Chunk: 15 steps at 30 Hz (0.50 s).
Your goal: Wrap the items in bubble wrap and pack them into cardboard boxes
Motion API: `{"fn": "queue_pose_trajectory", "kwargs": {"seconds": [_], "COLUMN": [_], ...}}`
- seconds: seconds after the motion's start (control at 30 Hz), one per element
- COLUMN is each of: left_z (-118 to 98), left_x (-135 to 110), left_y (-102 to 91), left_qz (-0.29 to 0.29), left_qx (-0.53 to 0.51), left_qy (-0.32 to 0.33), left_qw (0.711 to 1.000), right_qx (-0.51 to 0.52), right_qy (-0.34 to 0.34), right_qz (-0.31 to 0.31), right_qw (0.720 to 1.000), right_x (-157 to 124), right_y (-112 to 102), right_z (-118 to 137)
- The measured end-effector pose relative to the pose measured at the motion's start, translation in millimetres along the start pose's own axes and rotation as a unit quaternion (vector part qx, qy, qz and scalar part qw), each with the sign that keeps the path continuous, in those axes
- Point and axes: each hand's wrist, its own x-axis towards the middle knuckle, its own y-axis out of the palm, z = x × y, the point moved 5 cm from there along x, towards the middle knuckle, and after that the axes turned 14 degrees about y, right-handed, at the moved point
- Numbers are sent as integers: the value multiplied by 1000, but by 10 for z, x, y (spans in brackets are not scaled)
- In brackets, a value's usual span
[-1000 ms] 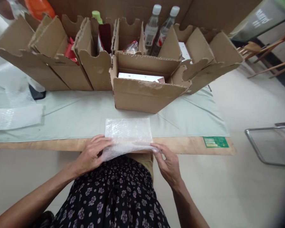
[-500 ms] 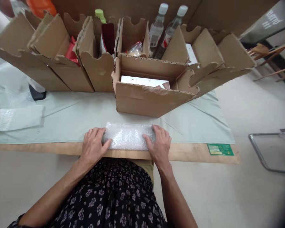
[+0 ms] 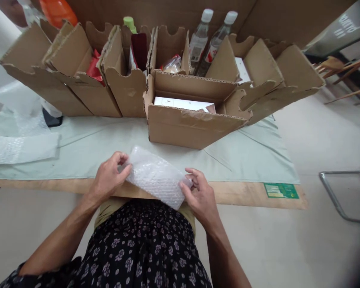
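Note:
A bubble-wrapped package [image 3: 157,176] is tilted between my two hands at the table's front edge, its right end lower and nearer my body. My left hand [image 3: 111,176] pinches its left end between thumb and curled fingers. At the other end, my right hand [image 3: 199,192] has its thumb on the wrap and its fingers bent behind the edge. What lies inside the wrap cannot be made out. Just beyond the package stands a cardboard box [image 3: 180,128] with a white box [image 3: 183,104] inside it.
A row of cardboard bins [image 3: 126,94] lines the back, with two clear bottles [image 3: 198,44] among them. Loose bubble wrap [image 3: 24,148] lies at the left beside a black object [image 3: 52,119]. A green card [image 3: 281,191] is on the right front edge. A metal frame [image 3: 333,196] stands right.
The package has turned from lying level along the table edge to a slant, right end toward my body. My left hand has moved slightly left and up; the right has shifted lower.

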Motion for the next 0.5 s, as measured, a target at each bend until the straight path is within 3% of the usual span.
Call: {"fn": "queue_pose_trajectory", "kwargs": {"seconds": [0.07,0.17,0.27,0.37,0.5], "left_z": [13,-2,-46,-119,-252], "left_x": [202,534,630,295,-507], "left_y": [-86,-21,97,102,55], "left_qz": [15,63,68,48,76], "left_qx": [35,103,126,104,47], "left_qy": [39,107,156,198,270], "left_qw": [998,987,977,973,959], "right_qx": [15,-24,-65,-51,-5], "right_qy": [-3,-12,-29,-51,-42], "right_qz": [51,118,124,127,148], "right_qw": [999,993,990,989,988], "right_x": [-171,-292,-278,-235,-185], "right_y": [165,498,692,711,666], "right_z": [73,151,183,194,171]}}
